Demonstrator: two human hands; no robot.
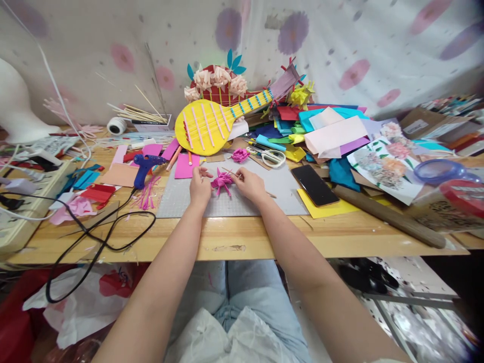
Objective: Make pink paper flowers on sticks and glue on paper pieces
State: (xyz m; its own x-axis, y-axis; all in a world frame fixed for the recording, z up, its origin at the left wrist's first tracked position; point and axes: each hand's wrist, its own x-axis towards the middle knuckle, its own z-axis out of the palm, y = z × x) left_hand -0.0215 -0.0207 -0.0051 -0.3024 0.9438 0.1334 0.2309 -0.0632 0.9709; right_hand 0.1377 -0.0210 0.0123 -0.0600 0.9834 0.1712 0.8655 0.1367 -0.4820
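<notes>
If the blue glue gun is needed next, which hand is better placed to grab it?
Probably the left hand: it is nearer the glue gun. The right hand pinches a thin stick, beyond the pink paper flower.

The paper flower [222,182] looks matt, the wooden table [230,232] glossy.

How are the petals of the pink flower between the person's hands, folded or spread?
Spread: the flower between the left hand and right hand has narrow petals sticking out in several directions.
</notes>
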